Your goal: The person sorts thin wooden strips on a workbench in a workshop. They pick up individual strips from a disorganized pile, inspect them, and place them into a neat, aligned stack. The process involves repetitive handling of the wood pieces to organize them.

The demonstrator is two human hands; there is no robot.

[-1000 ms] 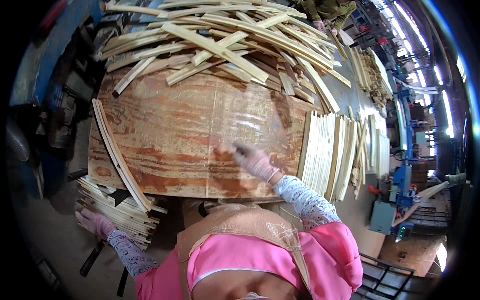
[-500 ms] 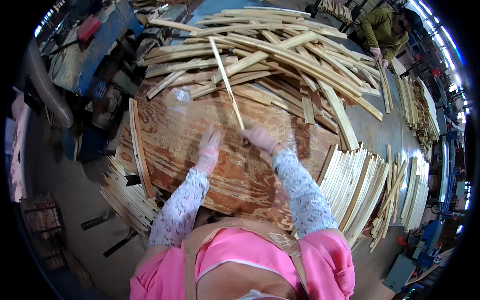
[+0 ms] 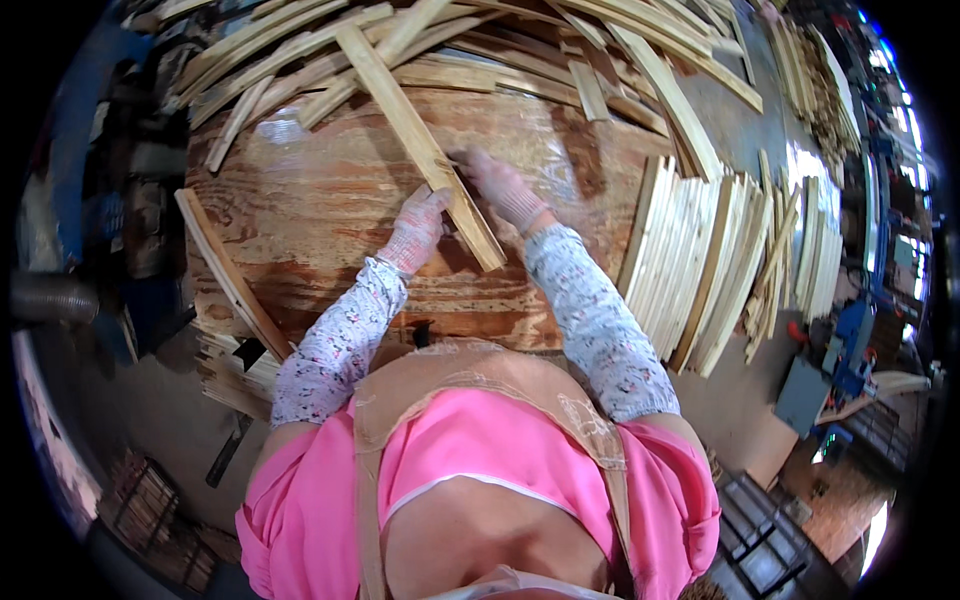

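Observation:
A long, flat wooden slat [image 3: 415,140] with a small dark knot slants across the middle, its near end between my forearms and its far end over the wood pile. My left hand [image 3: 417,225], in a pale glove, grips the slat's left edge, fingers closed against it. On the opposite edge, higher up, my gloved right hand [image 3: 503,188] has its fingers curled to the wood, the fingertips partly hidden. Beneath both hands lies a worn plywood tabletop [image 3: 330,200].
Loose slats pile up [image 3: 270,50] along the table's far side. A row of stacked strips [image 3: 690,260] stands at the right edge. Another slat [image 3: 230,275] lies along the left edge, with more strips [image 3: 235,365] below it. Machinery [image 3: 840,350] stands far right.
The slat has turned from edge-on to show its broad face, and its near end has come closer to me. My left hand has closed onto it. The view has tipped downward.

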